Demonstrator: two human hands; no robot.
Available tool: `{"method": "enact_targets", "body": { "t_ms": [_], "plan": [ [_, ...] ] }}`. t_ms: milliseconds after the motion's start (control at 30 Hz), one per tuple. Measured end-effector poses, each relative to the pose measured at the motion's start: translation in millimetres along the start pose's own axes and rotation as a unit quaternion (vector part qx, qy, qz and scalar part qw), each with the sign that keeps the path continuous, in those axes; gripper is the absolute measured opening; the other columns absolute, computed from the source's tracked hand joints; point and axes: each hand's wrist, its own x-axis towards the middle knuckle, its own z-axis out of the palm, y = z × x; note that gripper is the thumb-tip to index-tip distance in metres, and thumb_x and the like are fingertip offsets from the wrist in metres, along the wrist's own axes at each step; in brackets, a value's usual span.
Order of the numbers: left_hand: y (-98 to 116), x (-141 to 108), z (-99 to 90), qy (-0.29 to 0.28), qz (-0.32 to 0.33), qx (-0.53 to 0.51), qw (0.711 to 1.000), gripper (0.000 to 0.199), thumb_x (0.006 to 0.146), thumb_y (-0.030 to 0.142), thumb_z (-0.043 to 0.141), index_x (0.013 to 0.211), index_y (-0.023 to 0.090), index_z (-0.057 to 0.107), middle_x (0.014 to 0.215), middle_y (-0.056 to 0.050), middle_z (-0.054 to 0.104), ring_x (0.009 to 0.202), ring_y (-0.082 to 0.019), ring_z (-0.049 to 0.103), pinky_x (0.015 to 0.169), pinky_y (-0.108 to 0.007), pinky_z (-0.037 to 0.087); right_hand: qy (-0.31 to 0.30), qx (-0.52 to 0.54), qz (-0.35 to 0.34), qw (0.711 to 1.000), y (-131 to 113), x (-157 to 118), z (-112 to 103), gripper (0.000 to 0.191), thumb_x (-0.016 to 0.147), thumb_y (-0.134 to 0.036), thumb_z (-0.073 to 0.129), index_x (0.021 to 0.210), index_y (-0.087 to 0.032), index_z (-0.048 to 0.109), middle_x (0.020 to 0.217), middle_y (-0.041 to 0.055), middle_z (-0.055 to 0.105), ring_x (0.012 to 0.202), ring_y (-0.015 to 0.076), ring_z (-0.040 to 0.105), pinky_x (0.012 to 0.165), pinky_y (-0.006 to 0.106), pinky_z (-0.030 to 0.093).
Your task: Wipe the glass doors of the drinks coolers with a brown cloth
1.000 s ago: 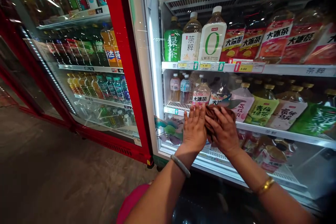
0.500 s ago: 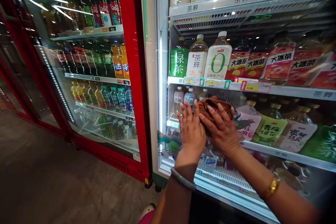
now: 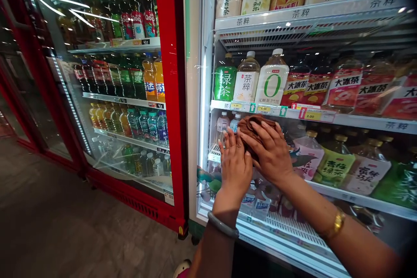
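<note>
A bunched brown cloth (image 3: 252, 127) lies against the glass door (image 3: 208, 208) of the drinks cooler. My right hand (image 3: 272, 152) is over the cloth, its fingers wrapped across it and pressing it to the glass. Just left of it, my left hand (image 3: 236, 163) rests flat on the door with fingers stretched out; its fingertips are close to the cloth's lower left side, and I cannot tell if they touch it. Behind the glass, a shelf edge with price tags (image 3: 263, 108) runs above both hands. Bottles behind the cloth are partly hidden.
Tea bottles (image 3: 272, 80) stand in rows on the cooler's shelves, with pouch-labelled bottles (image 3: 335, 160) to the right of my hands. On the left is a red-framed cooler (image 3: 172, 95) full of drinks. A grey floor (image 3: 130, 243) runs below, and a shoe tip (image 3: 182, 268) shows at the bottom.
My right hand and the cloth have shifted slightly left along the glass. My left hand remains flat on the door, a little lower. The view has tilted up a bit.
</note>
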Motion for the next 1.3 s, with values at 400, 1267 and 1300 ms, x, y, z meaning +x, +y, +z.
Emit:
{"method": "enact_targets", "body": {
  "t_ms": [400, 1267, 1300],
  "plan": [
    [16.2, -16.1, 12.2, -0.007, -0.036, -0.080, 0.996, 0.082, 0.103, 0.019, 0.039, 0.168, 0.020, -0.011, 0.176, -0.011, -0.006, 0.161, -0.027, -0.006, 0.133, -0.054, 0.016, -0.005, 0.029, -0.011, 0.999, -1.5, -4.6, -2.8, 0.042, 0.099, -0.023, 0.058, 0.140, -0.027, 0.062, 0.147, 0.0078, 0.061, 0.143, 0.0258, 0.047, 0.126, 0.054, 0.039],
    [78.6, -20.1, 31.0, -0.132, 0.104, -0.057, 0.984, 0.076, 0.108, 0.030, 0.036, 0.167, 0.029, -0.012, 0.176, -0.007, 0.001, 0.162, -0.023, 0.000, 0.133, -0.054, 0.017, -0.002, -0.036, 0.071, 0.997, 40.6, -82.5, -75.4, 0.037, 0.100, -0.023, 0.053, 0.136, -0.019, 0.063, 0.142, 0.0077, 0.067, 0.141, 0.0245, 0.051, 0.128, 0.046, 0.033],
    [83.7, -22.0, 32.9, -0.145, 0.111, -0.061, 0.981, 0.076, 0.108, 0.031, 0.036, 0.167, 0.029, -0.011, 0.176, -0.008, 0.003, 0.162, -0.023, 0.001, 0.133, -0.054, 0.018, 0.002, -0.043, 0.086, 0.995, 45.1, -85.3, -78.7, 0.037, 0.100, -0.022, 0.055, 0.136, -0.019, 0.063, 0.142, 0.0082, 0.066, 0.141, 0.0249, 0.051, 0.128, 0.047, 0.033]
  ]
}}
